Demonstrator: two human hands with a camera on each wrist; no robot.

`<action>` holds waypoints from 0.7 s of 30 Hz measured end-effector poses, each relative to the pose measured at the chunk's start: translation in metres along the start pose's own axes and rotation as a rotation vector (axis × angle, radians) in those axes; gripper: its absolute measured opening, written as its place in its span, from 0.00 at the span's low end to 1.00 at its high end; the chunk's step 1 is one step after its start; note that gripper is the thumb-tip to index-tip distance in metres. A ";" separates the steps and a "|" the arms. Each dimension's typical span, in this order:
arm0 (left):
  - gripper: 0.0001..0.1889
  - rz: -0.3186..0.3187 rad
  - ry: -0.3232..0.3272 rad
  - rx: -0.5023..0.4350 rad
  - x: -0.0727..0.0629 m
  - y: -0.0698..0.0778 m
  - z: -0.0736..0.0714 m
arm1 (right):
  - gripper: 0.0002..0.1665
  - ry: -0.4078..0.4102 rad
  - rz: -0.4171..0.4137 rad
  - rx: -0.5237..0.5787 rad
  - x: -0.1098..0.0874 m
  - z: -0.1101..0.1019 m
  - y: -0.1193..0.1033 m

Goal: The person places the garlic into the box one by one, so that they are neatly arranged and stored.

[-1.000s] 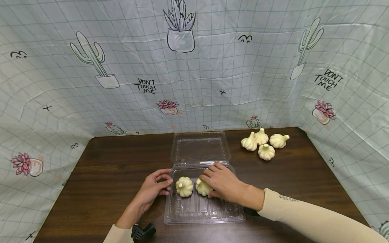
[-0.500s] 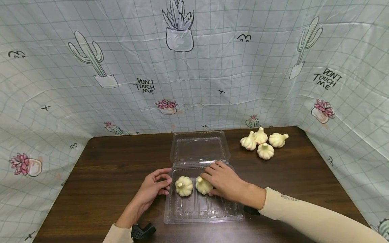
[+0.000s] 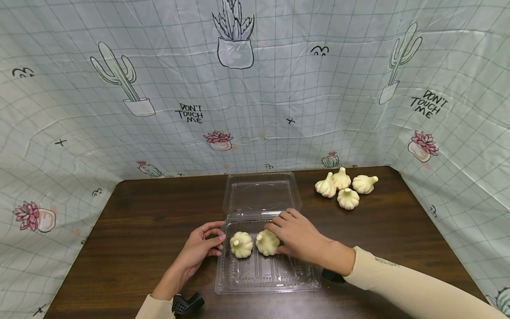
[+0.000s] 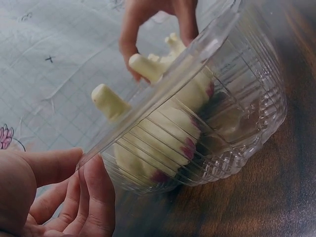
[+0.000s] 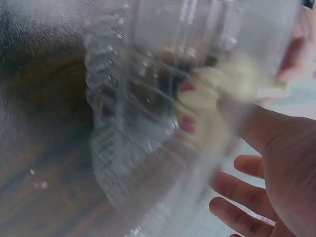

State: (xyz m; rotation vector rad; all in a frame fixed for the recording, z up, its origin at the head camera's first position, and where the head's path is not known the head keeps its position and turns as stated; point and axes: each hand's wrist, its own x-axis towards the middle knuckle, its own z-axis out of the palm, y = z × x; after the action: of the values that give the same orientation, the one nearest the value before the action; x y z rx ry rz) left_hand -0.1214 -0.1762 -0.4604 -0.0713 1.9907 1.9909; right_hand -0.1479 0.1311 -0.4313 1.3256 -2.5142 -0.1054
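A clear plastic clamshell container (image 3: pixel 263 279) lies with its lid folded back. Two garlic bulbs sit side by side inside: the left bulb (image 3: pixel 241 245) and the right bulb (image 3: pixel 267 243). My left hand (image 3: pixel 202 245) pinches the container's left rim between thumb and fingers, plainest in the left wrist view. Over the container's right half is my right hand (image 3: pixel 299 235), its loosely bent, parted fingers right at the right bulb's side. The right wrist view is blurred, with that hand's thumb (image 5: pixel 252 123) overlapping the bulb.
Several more garlic bulbs (image 3: pixel 348 199) stand grouped at the back right of the dark wooden table (image 3: pixel 159 212). The transparent lid (image 3: pixel 263 195) lies behind the container. A patterned cloth (image 3: pixel 255 97) hangs around the table's back and sides.
My right hand has shifted slightly right, its fingers drawing away from the right garlic bulb, which now shows more fully. My left hand stays at the container's rim.
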 end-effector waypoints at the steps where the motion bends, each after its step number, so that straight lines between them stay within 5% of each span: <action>1: 0.27 0.000 -0.001 -0.001 0.000 0.000 0.000 | 0.38 0.014 0.009 0.007 -0.001 -0.002 0.002; 14: 0.26 -0.011 0.005 -0.006 0.002 0.001 0.000 | 0.41 0.277 0.258 0.041 -0.040 -0.016 0.046; 21: 0.26 -0.012 -0.006 -0.007 0.001 0.001 0.000 | 0.45 0.317 0.425 0.018 -0.071 -0.012 0.072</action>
State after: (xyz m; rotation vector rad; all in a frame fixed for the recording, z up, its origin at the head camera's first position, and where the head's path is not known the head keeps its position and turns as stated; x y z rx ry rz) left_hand -0.1224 -0.1763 -0.4595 -0.0787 1.9750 1.9881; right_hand -0.1637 0.2315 -0.4215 0.7181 -2.4555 0.2034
